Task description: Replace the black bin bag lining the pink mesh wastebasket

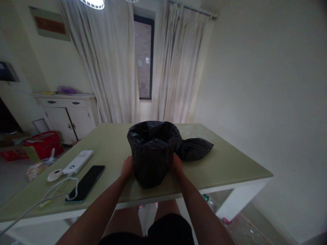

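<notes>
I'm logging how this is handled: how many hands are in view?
2: the left hand at the left side of the open black bag, and the right hand at its right side. No other shows.

One left hand (127, 166) and one right hand (177, 165) are in view, with one open black plastic bag (152, 163), one black plastic bundle (195, 149), one smartphone (87, 182), one white power bank (78, 161), one counter (230, 161), one cabinet (90, 115) with two doors (58, 120), two curtain panels (112, 68) and one window (143, 58).

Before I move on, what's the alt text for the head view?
Both hands touch the sides of an open black plastic bag standing on a green table; a black plastic bundle lies right, a phone and white device left.
</notes>
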A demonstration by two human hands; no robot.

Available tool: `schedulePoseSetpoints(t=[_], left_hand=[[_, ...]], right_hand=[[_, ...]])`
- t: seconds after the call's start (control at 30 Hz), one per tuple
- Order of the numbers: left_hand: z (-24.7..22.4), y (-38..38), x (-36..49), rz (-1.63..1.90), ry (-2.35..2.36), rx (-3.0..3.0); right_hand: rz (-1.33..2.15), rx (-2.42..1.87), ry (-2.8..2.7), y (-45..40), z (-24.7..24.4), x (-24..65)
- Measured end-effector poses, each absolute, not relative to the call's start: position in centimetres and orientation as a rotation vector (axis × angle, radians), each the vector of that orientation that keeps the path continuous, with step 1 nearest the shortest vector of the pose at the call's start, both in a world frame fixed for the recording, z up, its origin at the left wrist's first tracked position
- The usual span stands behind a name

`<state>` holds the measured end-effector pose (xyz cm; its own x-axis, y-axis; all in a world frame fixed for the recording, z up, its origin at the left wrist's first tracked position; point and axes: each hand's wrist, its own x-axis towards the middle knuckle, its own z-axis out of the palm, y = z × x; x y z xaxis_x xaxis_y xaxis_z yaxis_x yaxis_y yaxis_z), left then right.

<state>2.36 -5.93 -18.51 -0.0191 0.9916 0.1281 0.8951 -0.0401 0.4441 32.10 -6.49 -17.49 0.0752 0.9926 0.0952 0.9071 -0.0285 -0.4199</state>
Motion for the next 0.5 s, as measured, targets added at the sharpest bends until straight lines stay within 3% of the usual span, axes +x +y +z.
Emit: schedulePoseSetpoints(t=[0.13,0.27,0.37,0.43,0.5], left_hand=[[-18.4,-6.6,2.5,0.783,1.932,1.990],[-16.2,-6.2,1.2,1.556,1.821,1.359],[-10.2,-5.3,0.3,1.969,1.739,1.181],[-4.3,-4.8,0.8,2.308,1.486,1.456],[1.6,-4.4,2.6,2.234,1.259,1.982]], right_hand=[[0.334,-1.966,-1.900,-6.4,-17.5,32.1],[0.363,-1.974,-1.874,-6.1,-17.9,32.2],[0.348,-1.954,-1.871,-5.8,-18.4,32.3],[0.334,-1.932,-1.867,-5.6,-18.7,32.4],[0.338,-1.924,-1.856,-5.5,-19.0,32.4]])
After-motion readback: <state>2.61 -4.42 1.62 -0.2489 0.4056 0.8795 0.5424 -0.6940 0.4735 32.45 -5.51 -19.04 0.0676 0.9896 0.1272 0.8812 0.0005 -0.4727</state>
